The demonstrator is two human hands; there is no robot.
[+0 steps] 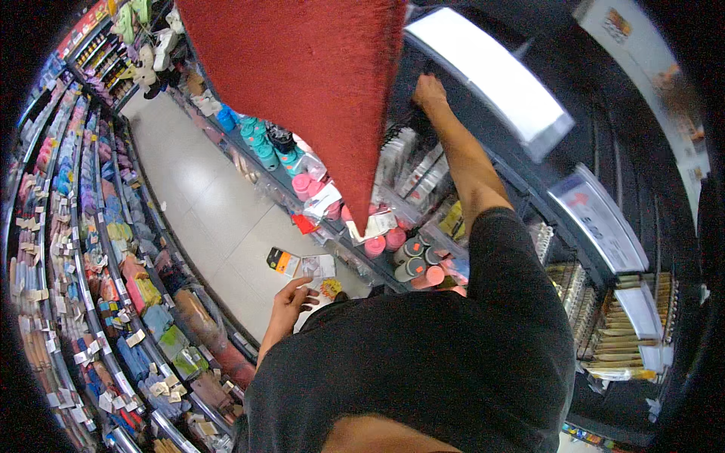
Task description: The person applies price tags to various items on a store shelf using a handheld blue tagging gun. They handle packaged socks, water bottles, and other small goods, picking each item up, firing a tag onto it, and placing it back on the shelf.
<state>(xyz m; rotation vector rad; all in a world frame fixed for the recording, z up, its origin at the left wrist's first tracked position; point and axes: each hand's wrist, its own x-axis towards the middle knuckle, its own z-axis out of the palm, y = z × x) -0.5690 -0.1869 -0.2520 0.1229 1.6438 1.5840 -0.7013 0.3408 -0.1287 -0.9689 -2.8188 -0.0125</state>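
My left hand (291, 303) hangs low at my left side, fingers loosely apart with nothing in them. Just beyond it, seemingly on the floor, lie an orange and black card (283, 261), a white printed card (318, 266) and a yellow starburst tag (331, 289). My right arm stretches up to the shelving, where my right hand (429, 90) is curled against the dark back panel (409, 76). Its fingertips are hidden, so whether it grips anything is unclear. Below that arm hang several white packets (396, 153).
A red pointed sheet (317, 73) hangs close before me, hiding part of the shelf. Pink-lidded jars (375, 246), grey jars (410, 269) and teal containers (263, 147) line the lower shelf. White sign holders (493, 73) project at right. Racks of tagged textiles (130, 272) border the tiled aisle (209, 198).
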